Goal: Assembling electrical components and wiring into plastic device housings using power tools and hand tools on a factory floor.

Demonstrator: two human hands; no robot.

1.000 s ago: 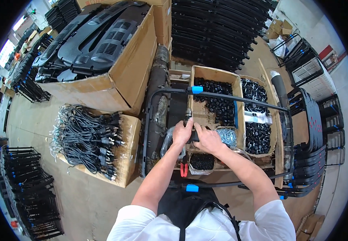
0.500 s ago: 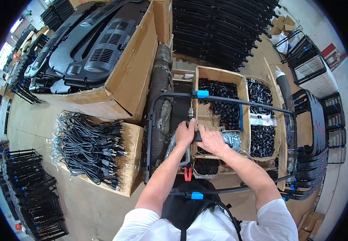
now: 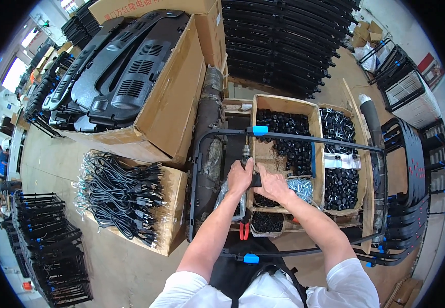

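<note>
My left hand and my right hand meet over a black power screwdriver that stands upright against the top bar of a black rectangular frame. Both hands grip the tool, the left on its upper body, the right on its black handle. The frame carries blue clips on its far and near bars and lies across open cardboard boxes of small black parts. A clear bag of silver screws lies just right of my right hand.
A big carton of black vented panels stands at upper left. A carton of black cables sits at left. Black frames are stacked at top, at right and at lower left. Red-handled pliers lie below my hands.
The view has shifted a little, so the frame and boxes sit lower in the picture. Both hands stay together on the tool at the same spot.
</note>
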